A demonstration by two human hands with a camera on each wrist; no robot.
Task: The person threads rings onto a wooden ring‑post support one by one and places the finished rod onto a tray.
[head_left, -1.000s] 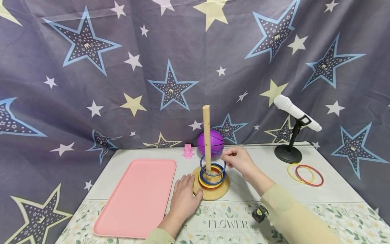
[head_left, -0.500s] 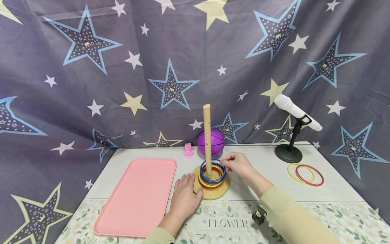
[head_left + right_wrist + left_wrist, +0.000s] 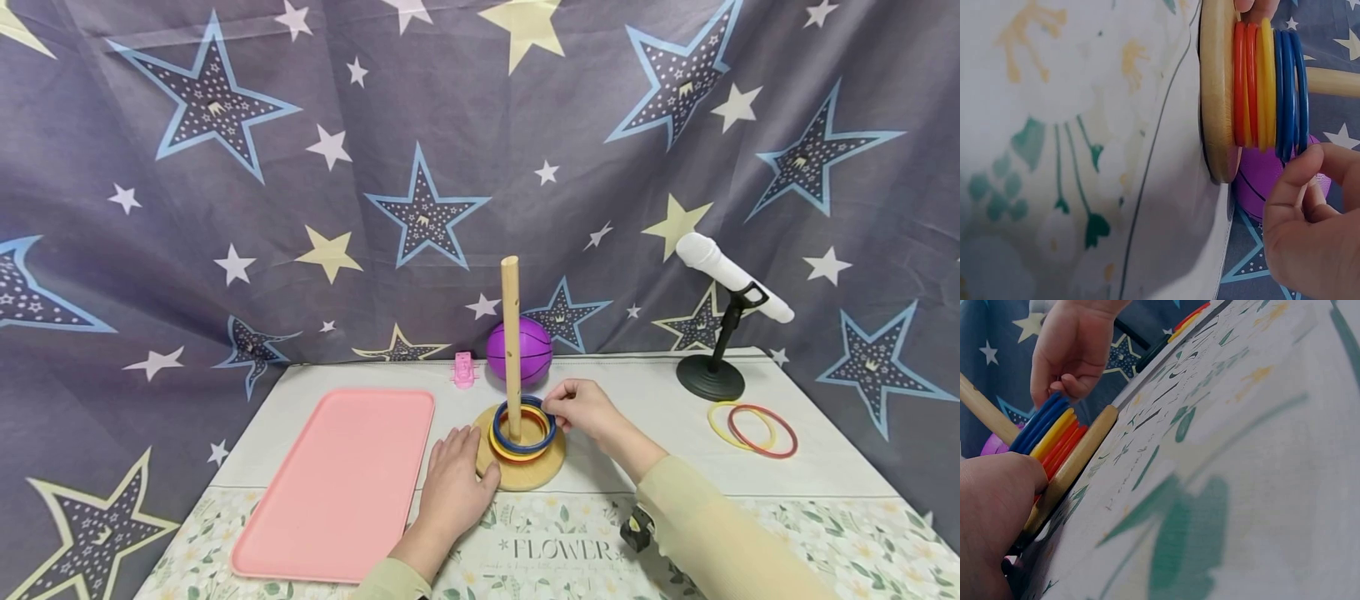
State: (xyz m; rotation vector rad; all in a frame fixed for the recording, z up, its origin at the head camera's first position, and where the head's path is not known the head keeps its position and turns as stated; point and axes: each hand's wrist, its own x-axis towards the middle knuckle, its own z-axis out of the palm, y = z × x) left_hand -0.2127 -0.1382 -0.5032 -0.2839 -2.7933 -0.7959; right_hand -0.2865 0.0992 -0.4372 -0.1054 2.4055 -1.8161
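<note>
Right hand (image 3: 585, 406) pinches a thin glossy blue ring (image 3: 1302, 94) by its edge, probably for control; left hand (image 3: 457, 482), fingers pretty relaxed, rests on the round pale-wood base (image 3: 528, 478), likely steadying it. Pinched ring's around the upright wooden peg (image 3: 512, 342), atop the red-yellow-blue stack (image 3: 1265, 87), just left of the right hand.

Right hand (image 3: 1316, 234) apparently pinches a blue ring (image 3: 1303, 94).

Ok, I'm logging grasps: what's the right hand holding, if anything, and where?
The topmost blue ring on the peg, pinched at its right edge by the right hand.
</note>
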